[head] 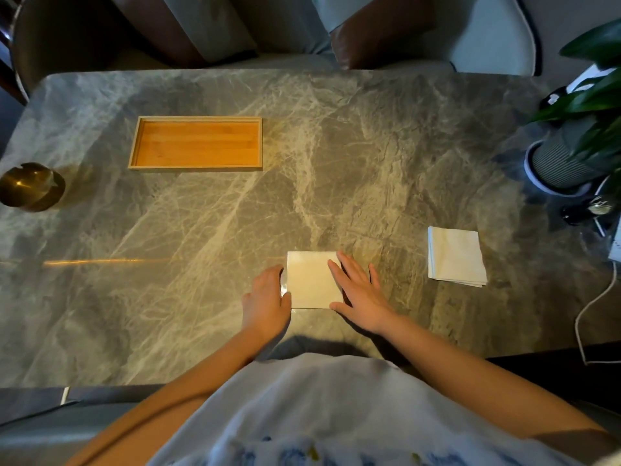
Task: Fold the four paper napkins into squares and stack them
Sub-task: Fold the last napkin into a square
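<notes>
A white folded paper napkin [312,280] lies flat on the grey marble table [336,163], close to the person. The left hand [267,302] touches its left edge, fingers curled down, not holding it. The right hand [361,294] lies flat and open on its right edge, fingers spread. A stack of white folded napkins [455,257] sits well apart to the right. An orange wooden tray [196,166] sits far back on the left

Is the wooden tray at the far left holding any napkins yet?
Empty. The wooden tray shows only its bare orange floor; the napkins lie on the table outside it.
</notes>
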The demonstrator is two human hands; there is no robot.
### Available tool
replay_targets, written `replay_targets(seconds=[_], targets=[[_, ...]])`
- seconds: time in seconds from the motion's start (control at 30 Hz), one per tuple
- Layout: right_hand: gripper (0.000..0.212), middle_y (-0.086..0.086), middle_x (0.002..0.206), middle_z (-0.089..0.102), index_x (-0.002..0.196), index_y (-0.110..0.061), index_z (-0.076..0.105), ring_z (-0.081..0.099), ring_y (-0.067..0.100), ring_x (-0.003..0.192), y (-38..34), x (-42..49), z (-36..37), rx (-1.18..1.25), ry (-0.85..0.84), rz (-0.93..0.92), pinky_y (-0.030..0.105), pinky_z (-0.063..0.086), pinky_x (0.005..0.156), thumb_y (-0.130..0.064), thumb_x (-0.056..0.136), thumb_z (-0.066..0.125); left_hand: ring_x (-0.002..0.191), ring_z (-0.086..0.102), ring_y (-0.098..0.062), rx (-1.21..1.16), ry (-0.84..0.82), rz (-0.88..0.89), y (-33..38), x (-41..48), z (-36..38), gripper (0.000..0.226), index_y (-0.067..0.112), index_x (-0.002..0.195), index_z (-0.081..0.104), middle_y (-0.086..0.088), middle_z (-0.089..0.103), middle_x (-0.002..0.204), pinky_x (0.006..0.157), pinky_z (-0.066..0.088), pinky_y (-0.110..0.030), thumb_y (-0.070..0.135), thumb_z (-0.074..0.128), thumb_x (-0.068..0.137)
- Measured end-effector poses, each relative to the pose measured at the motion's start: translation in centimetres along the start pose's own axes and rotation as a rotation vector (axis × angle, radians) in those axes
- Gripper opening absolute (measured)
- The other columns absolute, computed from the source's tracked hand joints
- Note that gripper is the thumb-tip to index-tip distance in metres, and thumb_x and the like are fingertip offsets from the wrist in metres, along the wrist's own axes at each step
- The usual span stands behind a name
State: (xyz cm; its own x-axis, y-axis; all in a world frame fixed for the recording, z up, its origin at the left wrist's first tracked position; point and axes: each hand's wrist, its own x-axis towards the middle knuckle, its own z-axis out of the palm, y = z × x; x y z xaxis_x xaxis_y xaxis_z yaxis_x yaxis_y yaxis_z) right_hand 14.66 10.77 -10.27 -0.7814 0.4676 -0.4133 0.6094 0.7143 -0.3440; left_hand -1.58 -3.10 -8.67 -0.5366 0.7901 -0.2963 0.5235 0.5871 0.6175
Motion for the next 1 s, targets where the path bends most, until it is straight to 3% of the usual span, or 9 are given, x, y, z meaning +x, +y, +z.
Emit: replay_targets(seconds=[0.1,0.2,0.3,0.4,0.47,0.53,0.67,0.9,1.0], targets=[[0.085,-0.005,0.16,-0.018,0.153,-0.024,-0.002,-0.017,0.014,0.147,0.2,0.1,0.2,-0.005,-0.001,0.01,0.048,-0.013,0.114,-0.039,0.092,0.056,0.106,0.054,-0.025,-0.262,-0.058,-0.18,1.3,0.1,0.2,0.05,0.01,0.137,0.033,-0.011,0.049,0.131,0.091,0.045,-0.039,0.017,0.05,0.09],[0.087,-0.006,0.16,-0.019,0.152,-0.024,-0.005,-0.018,0.013,0.146,0.2,0.2,0.3,-0.007,-0.006,0.017,0.049,-0.013,0.114,-0.039,0.092,0.056,0.109,0.058,-0.025,-0.348,-0.132,-0.287,1.3,0.6,0.0,0.058,0.006,0.14,0.03,-0.011,0.059,0.123,0.095,0.046,-0.038,0.021,0.054,0.089],[0.087,-0.006,0.16,-0.019,0.152,-0.024,-0.005,-0.019,0.013,0.146,0.2,0.2,0.4,-0.011,-0.008,0.018,0.049,-0.014,0.114,-0.039,0.092,0.056,0.101,0.062,-0.023,-0.412,-0.173,-0.381,0.9,1.0,-0.3,0.051,0.007,0.132,0.039,-0.011,0.068,0.105,0.091,0.047,-0.036,0.022,0.057,0.087],[0.088,-0.007,0.16,-0.02,0.152,-0.024,-0.005,-0.02,0.013,0.146,0.3,0.2,0.5,-0.001,-0.006,0.019,0.047,-0.016,0.113,-0.039,0.091,0.056,0.076,0.056,-0.019,-0.453,-0.208,-0.388,1.3,1.5,-0.7,0.014,0.007,0.092,0.062,-0.004,0.061,0.073,0.073,0.041,-0.03,0.018,0.06,0.084],[0.088,-0.007,0.16,-0.02,0.152,-0.024,-0.006,-0.021,0.012,0.145,0.4,0.3,0.6,-0.002,-0.006,0.017,0.047,-0.015,0.113,-0.039,0.091,0.056,0.062,0.051,-0.018,-0.505,-0.211,-0.363,1.8,1.8,-0.7,0.019,0.005,0.068,0.062,0.0,0.053,0.058,0.067,0.039,-0.028,0.012,0.06,0.085],[0.089,-0.006,0.16,-0.02,0.152,-0.024,-0.006,-0.023,0.01,0.143,0.5,0.3,0.7,-0.009,-0.013,0.009,0.049,-0.014,0.114,-0.039,0.09,0.057,0.053,0.058,-0.012,-0.646,-0.249,-0.393,2.6,1.9,-0.7,0.015,-0.002,0.081,0.064,-0.001,0.059,0.063,0.058,0.047,-0.023,0.007,0.057,0.089],[0.092,-0.006,0.161,-0.014,0.153,-0.024,0.0,-0.021,0.008,0.144,0.9,0.2,0.7,0.026,-0.018,-0.01,0.049,-0.012,0.115,-0.038,0.086,0.062,0.056,0.065,-0.009,-0.876,-0.336,-0.458,4.7,1.6,-0.3,0.014,0.002,0.098,0.061,-0.006,0.065,0.076,0.047,0.05,-0.016,0.003,0.048,0.093],[0.089,-0.007,0.162,-0.01,0.153,-0.02,0.0,-0.014,0.006,0.146,1.4,-0.1,0.5,0.109,0.023,-0.002,0.039,-0.013,0.117,-0.031,0.089,0.06,0.054,0.052,-0.006,-0.704,-0.19,-0.414,5.5,1.2,0.6,0.033,0.014,0.066,0.058,0.004,0.057,0.058,0.054,0.042,-0.02,0.0,0.043,0.093],[0.078,-0.006,0.162,0.0,0.153,-0.018,0.008,-0.004,0.007,0.147,2.1,-1.2,0.0,0.263,0.017,0.009,0.031,-0.009,0.117,-0.032,0.093,0.055,0.056,0.053,-0.006,-0.741,-0.169,-0.396,6.6,0.7,0.7,0.033,0.015,0.07,0.06,0.001,0.058,0.062,0.056,0.042,-0.021,0.0,0.041,0.094]])
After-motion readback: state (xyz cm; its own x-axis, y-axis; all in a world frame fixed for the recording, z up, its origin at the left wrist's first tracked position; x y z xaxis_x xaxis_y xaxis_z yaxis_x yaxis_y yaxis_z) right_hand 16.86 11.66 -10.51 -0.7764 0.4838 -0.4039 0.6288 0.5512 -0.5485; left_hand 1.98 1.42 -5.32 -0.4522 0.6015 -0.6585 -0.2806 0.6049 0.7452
